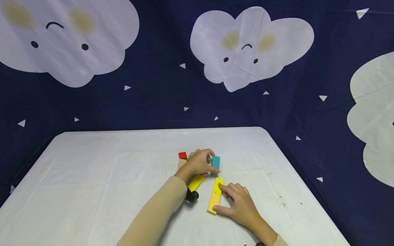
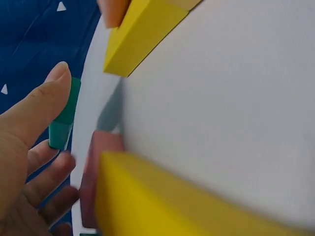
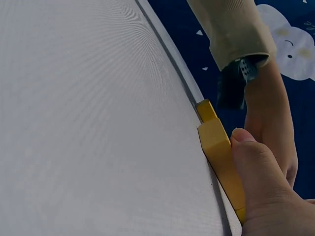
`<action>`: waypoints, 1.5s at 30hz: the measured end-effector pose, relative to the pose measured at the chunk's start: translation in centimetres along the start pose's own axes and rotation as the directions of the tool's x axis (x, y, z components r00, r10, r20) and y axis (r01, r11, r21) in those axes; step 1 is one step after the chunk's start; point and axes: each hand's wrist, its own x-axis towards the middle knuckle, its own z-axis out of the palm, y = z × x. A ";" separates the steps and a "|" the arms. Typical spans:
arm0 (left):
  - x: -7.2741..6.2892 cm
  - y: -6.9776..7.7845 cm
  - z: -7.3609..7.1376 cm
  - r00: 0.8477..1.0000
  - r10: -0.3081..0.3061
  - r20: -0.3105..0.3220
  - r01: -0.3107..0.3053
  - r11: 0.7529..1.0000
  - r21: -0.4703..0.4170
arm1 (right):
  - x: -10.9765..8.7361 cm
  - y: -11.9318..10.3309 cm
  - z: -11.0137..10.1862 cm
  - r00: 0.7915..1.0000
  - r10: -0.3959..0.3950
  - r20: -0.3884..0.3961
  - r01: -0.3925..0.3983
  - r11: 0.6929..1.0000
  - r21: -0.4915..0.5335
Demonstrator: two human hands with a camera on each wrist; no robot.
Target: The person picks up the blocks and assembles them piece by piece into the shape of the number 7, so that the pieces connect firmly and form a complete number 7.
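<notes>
One dark blue cloth backdrop (image 1: 160,85) hangs in front of me, softly creased, with three white clouds (image 1: 252,44) showing in lobed outlines and many small triangles (image 1: 266,93). Below it is one table (image 1: 77,191) under a white cover, round-cornered, with faint fold lines and a few dark specks toward the right. Two beige fabric sleeves (image 1: 157,215) cover my arms, and one black device (image 1: 192,196) sits at my left wrist.

My left hand (image 1: 201,162) pinches one teal block (image 1: 215,162) between thumb and fingers, just beyond the pair by my other hand. My right hand (image 1: 241,205) has its thumb and forefinger spread apart: the thumb touches one pale yellow block (image 1: 213,203), the forefinger one bright yellow block (image 1: 216,188). Those two lie end to end, smooth, oblong and crisp-edged.

I count five more blocks. Another yellow oblong (image 1: 196,182) lies beside my left wrist, with one dull pink block (image 2: 90,182) just beside its end. One tan block (image 1: 181,164) is partly behind my hand; one small, boxy red block (image 1: 183,155) stands at its far end. Of one green block (image 1: 188,157), I see only a sliver.
</notes>
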 end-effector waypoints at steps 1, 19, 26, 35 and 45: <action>0.1 0.2 0.2 1.000 0.005 -0.010 -0.005 1.000 0.029 | 0.0 0.0 0.0 1.000 -0.001 0.001 0.001 1.000 -0.002; 0.5 0.1 1.7 0.996 0.047 0.076 -0.061 0.981 0.187 | 0.0 0.0 0.1 1.000 -0.019 -0.016 0.019 1.000 -0.002; 0.4 -0.5 1.4 0.991 0.061 0.122 -0.077 0.988 0.137 | 0.0 -0.1 0.0 1.000 -0.009 -0.010 0.009 1.000 0.003; 0.2 -0.6 1.7 0.990 0.087 0.115 -0.104 0.984 0.145 | 0.0 0.1 0.2 1.000 -0.003 -0.008 0.003 1.000 0.001; 0.2 -0.6 2.0 0.989 0.096 0.111 -0.115 0.978 0.174 | 0.0 0.0 0.2 1.000 0.001 -0.005 -0.001 1.000 -0.002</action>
